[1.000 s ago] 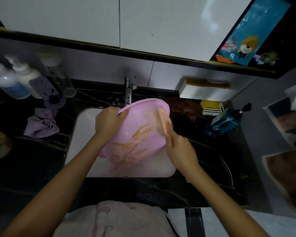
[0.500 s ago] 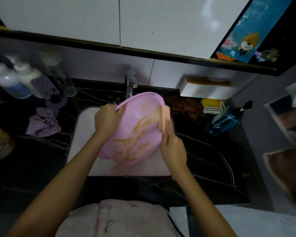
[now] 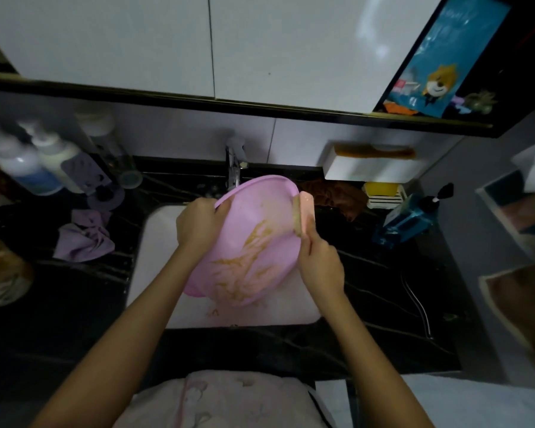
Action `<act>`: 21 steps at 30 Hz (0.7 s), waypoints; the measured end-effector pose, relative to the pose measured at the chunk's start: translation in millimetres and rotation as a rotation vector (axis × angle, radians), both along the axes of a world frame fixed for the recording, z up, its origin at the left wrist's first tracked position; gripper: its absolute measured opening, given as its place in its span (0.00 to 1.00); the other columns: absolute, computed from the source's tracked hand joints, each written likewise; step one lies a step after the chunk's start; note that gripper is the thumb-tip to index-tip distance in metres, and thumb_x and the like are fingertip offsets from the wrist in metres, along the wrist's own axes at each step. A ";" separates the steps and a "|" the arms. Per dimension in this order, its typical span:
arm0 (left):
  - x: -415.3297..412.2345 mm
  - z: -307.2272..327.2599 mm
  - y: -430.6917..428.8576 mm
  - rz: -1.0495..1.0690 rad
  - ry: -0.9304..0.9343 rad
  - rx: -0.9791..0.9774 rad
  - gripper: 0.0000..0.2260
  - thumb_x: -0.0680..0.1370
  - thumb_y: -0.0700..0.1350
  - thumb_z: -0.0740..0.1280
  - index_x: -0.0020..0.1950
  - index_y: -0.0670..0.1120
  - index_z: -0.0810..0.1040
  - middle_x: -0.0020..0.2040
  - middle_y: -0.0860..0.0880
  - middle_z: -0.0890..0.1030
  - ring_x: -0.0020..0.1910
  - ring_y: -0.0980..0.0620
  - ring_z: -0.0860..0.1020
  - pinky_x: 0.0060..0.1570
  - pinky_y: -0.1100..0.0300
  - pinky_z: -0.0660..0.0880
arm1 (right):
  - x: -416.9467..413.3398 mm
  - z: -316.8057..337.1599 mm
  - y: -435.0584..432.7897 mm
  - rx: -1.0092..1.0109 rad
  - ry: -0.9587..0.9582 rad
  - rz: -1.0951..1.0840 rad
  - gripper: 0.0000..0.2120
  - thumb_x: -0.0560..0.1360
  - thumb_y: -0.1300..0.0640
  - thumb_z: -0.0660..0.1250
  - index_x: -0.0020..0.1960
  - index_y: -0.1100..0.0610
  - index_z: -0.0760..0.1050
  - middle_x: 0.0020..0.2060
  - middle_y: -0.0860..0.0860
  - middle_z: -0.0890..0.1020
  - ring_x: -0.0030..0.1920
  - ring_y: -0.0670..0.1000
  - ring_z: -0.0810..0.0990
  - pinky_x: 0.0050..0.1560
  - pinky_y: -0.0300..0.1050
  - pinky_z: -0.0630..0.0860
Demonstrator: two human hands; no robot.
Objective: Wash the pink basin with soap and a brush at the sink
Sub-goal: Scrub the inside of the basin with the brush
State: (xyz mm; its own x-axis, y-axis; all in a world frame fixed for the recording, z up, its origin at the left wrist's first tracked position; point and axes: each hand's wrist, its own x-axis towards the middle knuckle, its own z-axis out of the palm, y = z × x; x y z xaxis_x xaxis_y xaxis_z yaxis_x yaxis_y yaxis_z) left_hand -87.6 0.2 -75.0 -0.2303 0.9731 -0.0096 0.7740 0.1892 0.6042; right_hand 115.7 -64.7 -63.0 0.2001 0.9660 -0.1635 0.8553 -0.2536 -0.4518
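The pink basin (image 3: 254, 217) is tilted on its edge over the white sink (image 3: 155, 242), its inside facing me and smeared with yellow-brown streaks. My left hand (image 3: 200, 225) grips the basin's upper left rim. My right hand (image 3: 320, 264) holds a pink brush (image 3: 305, 213) by its handle, with the bristles pressed against the basin's right inner wall near the rim. The tap (image 3: 233, 168) stands just behind the basin.
Black marble counter (image 3: 59, 304) surrounds the sink. White pump bottles (image 3: 37, 168) and a purple cloth (image 3: 82, 239) sit at the left. At the right are a brown cloth (image 3: 337, 196), a yellow soap dish (image 3: 383, 193) and a blue pump bottle (image 3: 411, 217). Cabinets hang above.
The brush has slid up the basin's right inner wall to near the rim. The basin has tipped more upright and shifted a little left, still gripped by my left hand.
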 end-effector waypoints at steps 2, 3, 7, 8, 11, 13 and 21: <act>-3.8 -0.8 1.7 0.016 0.009 -0.007 0.18 0.79 0.53 0.60 0.34 0.44 0.72 0.36 0.42 0.77 0.41 0.40 0.77 0.36 0.57 0.64 | -16.2 1.4 -17.6 0.018 0.001 0.140 0.25 0.82 0.49 0.49 0.77 0.43 0.46 0.39 0.56 0.80 0.32 0.52 0.72 0.24 0.41 0.60; -6.3 -2.7 1.5 0.019 0.008 -0.014 0.18 0.79 0.53 0.60 0.34 0.44 0.73 0.35 0.43 0.77 0.41 0.40 0.78 0.36 0.57 0.64 | -22.4 1.6 -27.1 0.015 0.018 0.209 0.25 0.82 0.49 0.50 0.77 0.42 0.45 0.38 0.56 0.80 0.32 0.53 0.72 0.24 0.40 0.56; -9.1 -3.8 2.1 0.017 -0.013 -0.015 0.18 0.79 0.53 0.60 0.32 0.44 0.72 0.33 0.45 0.75 0.39 0.41 0.78 0.35 0.57 0.64 | -8.6 -1.6 1.3 0.035 0.067 0.009 0.24 0.82 0.51 0.51 0.77 0.45 0.51 0.42 0.59 0.81 0.41 0.60 0.79 0.32 0.46 0.67; -10.4 -3.7 1.9 0.024 -0.019 -0.015 0.19 0.78 0.54 0.60 0.32 0.45 0.72 0.33 0.46 0.75 0.39 0.41 0.78 0.35 0.57 0.64 | -14.1 1.1 -0.5 0.052 0.064 0.013 0.25 0.82 0.52 0.51 0.77 0.46 0.51 0.40 0.59 0.81 0.39 0.59 0.78 0.33 0.45 0.67; -10.9 -3.5 1.3 0.033 -0.007 -0.017 0.18 0.78 0.54 0.60 0.32 0.45 0.72 0.35 0.43 0.77 0.40 0.41 0.77 0.36 0.57 0.65 | -32.5 1.7 -25.9 0.066 0.022 0.233 0.25 0.82 0.50 0.51 0.77 0.42 0.47 0.36 0.58 0.80 0.35 0.59 0.77 0.32 0.45 0.62; -9.4 -3.0 -0.8 0.030 -0.017 -0.028 0.19 0.79 0.54 0.60 0.32 0.45 0.71 0.34 0.45 0.76 0.39 0.42 0.76 0.37 0.57 0.65 | -18.6 -1.9 -10.3 0.046 0.036 0.141 0.24 0.82 0.51 0.51 0.76 0.42 0.49 0.43 0.59 0.81 0.42 0.61 0.79 0.34 0.46 0.66; -7.4 -0.1 -4.4 0.020 -0.050 -0.065 0.21 0.79 0.53 0.60 0.27 0.48 0.66 0.29 0.49 0.71 0.35 0.45 0.71 0.36 0.57 0.64 | -3.6 12.3 5.8 -0.012 0.020 0.148 0.23 0.82 0.50 0.52 0.76 0.43 0.55 0.46 0.60 0.81 0.48 0.62 0.79 0.39 0.48 0.73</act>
State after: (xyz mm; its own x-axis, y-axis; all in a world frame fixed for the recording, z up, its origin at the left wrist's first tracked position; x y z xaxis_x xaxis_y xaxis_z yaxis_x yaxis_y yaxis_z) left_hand -95.0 -4.2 -75.1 -0.2478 0.9651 -0.0844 0.7386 0.2446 0.6282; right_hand 112.1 -58.9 -50.8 0.0520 0.9827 -0.1778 0.8747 -0.1307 -0.4667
